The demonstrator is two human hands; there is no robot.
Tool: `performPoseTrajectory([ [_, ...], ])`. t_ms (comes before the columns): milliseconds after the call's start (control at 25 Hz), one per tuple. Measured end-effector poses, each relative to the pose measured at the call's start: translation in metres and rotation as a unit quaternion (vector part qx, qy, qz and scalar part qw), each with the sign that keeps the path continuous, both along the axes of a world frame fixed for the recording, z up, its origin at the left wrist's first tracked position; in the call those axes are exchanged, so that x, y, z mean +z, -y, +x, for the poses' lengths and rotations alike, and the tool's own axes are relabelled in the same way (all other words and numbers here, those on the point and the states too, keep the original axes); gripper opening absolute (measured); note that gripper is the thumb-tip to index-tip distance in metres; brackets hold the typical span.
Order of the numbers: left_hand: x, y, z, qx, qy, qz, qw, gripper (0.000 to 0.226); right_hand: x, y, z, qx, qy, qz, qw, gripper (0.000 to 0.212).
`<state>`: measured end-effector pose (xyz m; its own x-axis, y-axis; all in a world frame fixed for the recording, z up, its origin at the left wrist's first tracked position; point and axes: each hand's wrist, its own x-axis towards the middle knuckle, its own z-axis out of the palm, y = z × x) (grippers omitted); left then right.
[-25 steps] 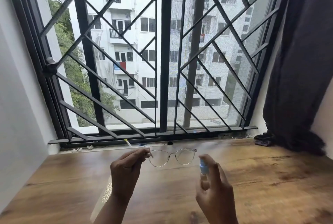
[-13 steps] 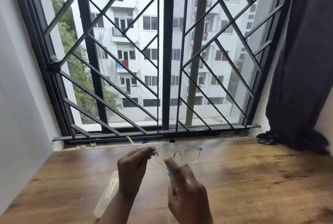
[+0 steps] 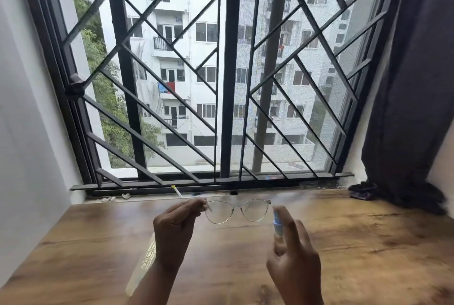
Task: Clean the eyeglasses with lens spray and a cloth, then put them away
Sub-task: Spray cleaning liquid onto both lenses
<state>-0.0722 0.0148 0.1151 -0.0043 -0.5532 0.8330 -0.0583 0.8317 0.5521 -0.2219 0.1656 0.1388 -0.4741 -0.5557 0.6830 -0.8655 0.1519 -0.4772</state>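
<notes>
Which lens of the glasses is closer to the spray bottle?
The right-side lens, beside the blue spray bottle in the right hand; the other lens sits by the left hand pinching the frame.

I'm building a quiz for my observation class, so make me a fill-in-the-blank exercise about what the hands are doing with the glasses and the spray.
1. The left hand pinches one end of the eyeglasses, holding them above a ____ tabletop.
2. The right hand grips a small spray bottle whose colour is light ____.
3. The dark curtain hangs at the ____ side of the window.

Missing words: wooden; blue; right.
</notes>
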Motion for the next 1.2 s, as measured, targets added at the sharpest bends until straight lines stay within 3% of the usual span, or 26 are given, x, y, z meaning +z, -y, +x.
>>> performPoseTrajectory([
  [400, -0.003, -0.001, -0.002, -0.004, -0.004, -0.001, 1.000, 0.030, 0.004, -0.004, 0.009, 0.034, -0.004, -0.003, 0.999, 0.092],
  [600, -0.005, 0.000, -0.002, -0.010, -0.006, -0.005, 1.000, 0.030, 0.009, 0.009, 0.033, 0.089, -0.076, -0.004, 0.993, 0.059],
  [720, -0.005, -0.002, -0.001, -0.009, 0.000, -0.012, 1.000, 0.032, 0.010, 0.015, 0.034, 0.090, -0.082, 0.006, 0.993, 0.057],
  [800, -0.005, -0.002, -0.001, -0.005, 0.005, -0.017, 1.000, 0.032, 0.009, 0.015, 0.031, 0.083, -0.081, -0.003, 0.993, 0.060],
  [960, -0.005, -0.001, 0.002, 0.003, 0.006, -0.016, 1.000, 0.033, 0.005, 0.015, 0.026, 0.074, -0.058, -0.012, 0.995, 0.088],
  [1200, -0.007, -0.001, 0.000, -0.009, 0.003, -0.019, 1.000, 0.034, 0.016, 0.010, 0.016, 0.109, -0.020, -0.051, 0.993, 0.085],
])
